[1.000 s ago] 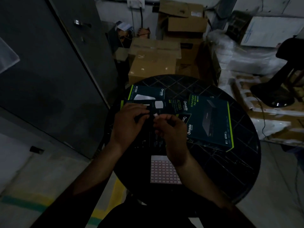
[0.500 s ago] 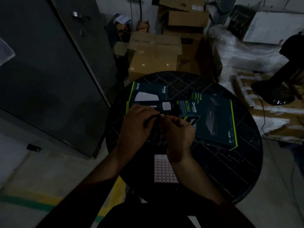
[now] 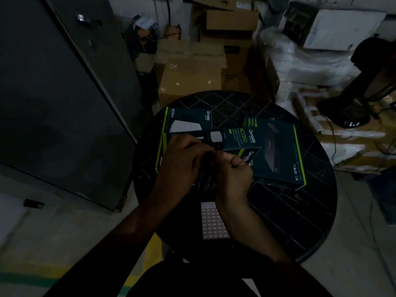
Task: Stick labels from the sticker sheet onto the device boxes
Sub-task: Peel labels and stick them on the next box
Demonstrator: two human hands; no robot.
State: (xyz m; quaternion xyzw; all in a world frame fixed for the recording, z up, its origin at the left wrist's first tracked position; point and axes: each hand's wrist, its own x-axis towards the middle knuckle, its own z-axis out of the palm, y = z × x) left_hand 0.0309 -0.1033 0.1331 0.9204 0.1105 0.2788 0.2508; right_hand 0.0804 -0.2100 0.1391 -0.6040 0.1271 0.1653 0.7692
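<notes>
Grip: left hand (image 3: 182, 163) and right hand (image 3: 232, 174) meet fingertip to fingertip over the middle box (image 3: 233, 139), fingers curled; whether a label is pinched between them cannot be told in the dim light
Middle box: dark, marked AC1350, under both hands
Other boxes: rear box (image 3: 188, 120) behind, large box (image 3: 280, 155) to the right
Sticker sheet (image 3: 213, 221): flat on round table (image 3: 300, 221), beside right wrist
Beyond: cardboard cartons (image 3: 190, 76)
</notes>
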